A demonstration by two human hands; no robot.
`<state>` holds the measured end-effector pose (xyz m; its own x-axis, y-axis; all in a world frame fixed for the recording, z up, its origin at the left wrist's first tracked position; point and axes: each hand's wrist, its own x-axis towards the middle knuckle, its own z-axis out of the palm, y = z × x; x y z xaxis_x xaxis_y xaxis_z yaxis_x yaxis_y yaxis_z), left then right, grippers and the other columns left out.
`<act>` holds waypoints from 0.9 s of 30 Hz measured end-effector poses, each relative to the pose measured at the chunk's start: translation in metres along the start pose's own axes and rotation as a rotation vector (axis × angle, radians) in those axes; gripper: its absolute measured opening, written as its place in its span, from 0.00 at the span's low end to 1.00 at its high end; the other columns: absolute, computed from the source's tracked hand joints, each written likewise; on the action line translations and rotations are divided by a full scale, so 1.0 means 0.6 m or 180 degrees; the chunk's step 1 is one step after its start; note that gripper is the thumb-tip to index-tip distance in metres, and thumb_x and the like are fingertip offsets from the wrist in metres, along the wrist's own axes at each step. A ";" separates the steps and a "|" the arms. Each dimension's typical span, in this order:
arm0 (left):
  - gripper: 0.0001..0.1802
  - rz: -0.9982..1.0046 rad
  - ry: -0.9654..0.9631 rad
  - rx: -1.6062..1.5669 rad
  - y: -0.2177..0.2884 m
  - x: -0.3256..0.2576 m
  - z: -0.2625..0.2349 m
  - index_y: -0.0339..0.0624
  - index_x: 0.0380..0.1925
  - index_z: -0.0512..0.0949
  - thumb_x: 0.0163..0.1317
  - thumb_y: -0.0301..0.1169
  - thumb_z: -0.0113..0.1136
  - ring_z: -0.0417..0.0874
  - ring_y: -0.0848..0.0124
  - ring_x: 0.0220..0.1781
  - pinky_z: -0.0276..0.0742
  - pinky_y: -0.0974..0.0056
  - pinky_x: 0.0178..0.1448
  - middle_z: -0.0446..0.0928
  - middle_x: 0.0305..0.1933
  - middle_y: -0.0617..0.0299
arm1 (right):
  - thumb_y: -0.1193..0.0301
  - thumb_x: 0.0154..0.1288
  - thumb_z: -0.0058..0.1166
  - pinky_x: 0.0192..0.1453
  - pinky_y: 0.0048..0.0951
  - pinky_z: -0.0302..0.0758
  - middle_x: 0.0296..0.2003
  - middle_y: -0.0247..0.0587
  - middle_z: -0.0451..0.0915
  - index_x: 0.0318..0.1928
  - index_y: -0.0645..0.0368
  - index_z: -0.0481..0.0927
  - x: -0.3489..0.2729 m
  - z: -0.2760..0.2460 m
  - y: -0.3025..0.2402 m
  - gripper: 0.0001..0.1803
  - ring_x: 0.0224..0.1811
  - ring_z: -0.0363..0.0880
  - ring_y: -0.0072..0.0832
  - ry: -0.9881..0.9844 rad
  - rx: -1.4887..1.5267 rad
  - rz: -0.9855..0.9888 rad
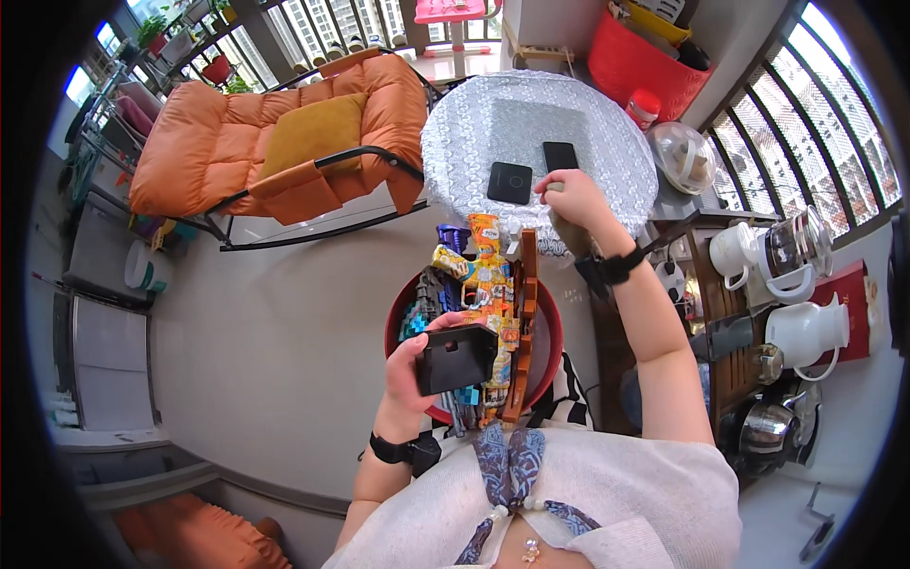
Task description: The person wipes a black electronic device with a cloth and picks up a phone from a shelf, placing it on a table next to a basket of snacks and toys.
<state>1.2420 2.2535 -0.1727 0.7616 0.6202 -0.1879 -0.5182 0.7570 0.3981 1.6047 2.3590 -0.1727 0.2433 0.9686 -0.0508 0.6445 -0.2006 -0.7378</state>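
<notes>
My left hand (409,372) grips a black rectangular case (457,358) with a notch along its upper edge. Just beneath it, a red round tub (553,332) holds several toy guns: an orange-and-yellow patterned toy gun (493,275), a brown toy gun (524,322), a purple toy gun (452,236) and turquoise blocky pieces. Over the near edge of the round table (455,133), my right hand (576,201) is closed, with something olive-grey (572,234) hanging below it, its kind unclear. Beyond that hand lie a black square device (510,182) and a black phone (560,156).
An orange padded rocking chair (204,142) stands at far left with a mustard cushion (313,133). On the right, a wooden cabinet holds a white jug (806,334), a glass pot (796,248) and a steel kettle (766,427). A red bin (635,62) stands behind the table.
</notes>
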 end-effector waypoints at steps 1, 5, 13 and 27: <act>0.31 0.0110 0.0072 0.0003 0.000 -0.003 0.011 0.35 0.62 0.66 0.60 0.40 0.50 0.73 0.48 0.66 0.70 0.48 0.69 0.69 0.65 0.38 | 0.67 0.51 0.59 0.48 0.34 0.79 0.35 0.44 0.87 0.38 0.57 0.87 0.027 0.018 0.008 0.13 0.41 0.85 0.38 -0.0018 0.0011 -0.0041; 0.30 0.0099 0.0192 -0.0122 -0.001 -0.021 -0.001 0.36 0.62 0.63 0.61 0.38 0.47 0.74 0.48 0.65 0.71 0.47 0.69 0.69 0.64 0.36 | 0.54 0.46 0.70 0.55 0.39 0.78 0.47 0.48 0.83 0.51 0.56 0.82 0.108 0.070 0.028 0.32 0.51 0.82 0.42 0.0234 -0.1243 0.0019; 0.29 0.0459 0.0539 0.0741 0.003 -0.046 -0.028 0.35 0.61 0.64 0.64 0.42 0.47 0.75 0.47 0.64 0.73 0.49 0.67 0.70 0.63 0.32 | 0.49 0.38 0.76 0.58 0.43 0.77 0.53 0.54 0.75 0.54 0.59 0.76 0.165 0.111 0.042 0.44 0.56 0.78 0.48 -0.0156 -0.1919 -0.0156; 0.17 0.1673 0.1200 0.3483 0.015 0.083 -0.021 0.34 0.50 0.76 0.76 0.37 0.47 0.78 0.77 0.47 0.73 0.70 0.53 0.81 0.45 0.60 | 0.61 0.55 0.66 0.47 0.33 0.76 0.36 0.44 0.85 0.44 0.57 0.83 0.035 0.036 0.031 0.19 0.40 0.84 0.36 0.0842 0.0377 -0.0506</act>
<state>1.2701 2.2938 -0.1897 0.3121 0.9489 0.0463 0.0047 -0.0502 0.9987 1.6062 2.3790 -0.2017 0.3363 0.9116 0.2365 0.6046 -0.0164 -0.7964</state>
